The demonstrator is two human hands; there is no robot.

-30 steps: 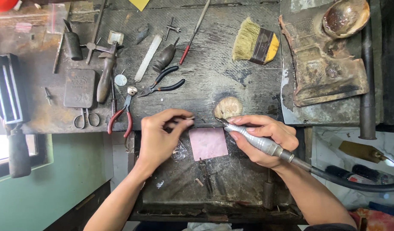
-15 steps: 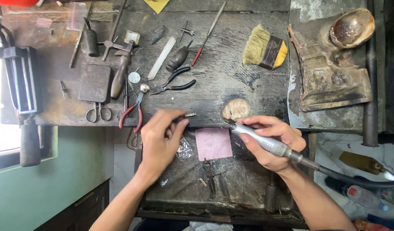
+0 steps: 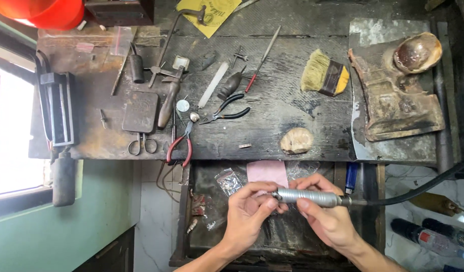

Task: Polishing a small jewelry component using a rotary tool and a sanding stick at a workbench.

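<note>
2 hands, left hand and right hand, fingers closed around 1 silver rotary handpiece

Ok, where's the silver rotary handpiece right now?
In the head view the silver handpiece lies level, low and centre, over the open drawer, held by the right hand with the left hand at its tip.

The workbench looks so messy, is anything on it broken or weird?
Yes. The workbench top is scorched black and worn, and the grey slab at its right edge is chipped and crumbling. The tools lie scattered at all angles. The right hand holds a silver handpiece, and the left hand touches its tip.
</note>
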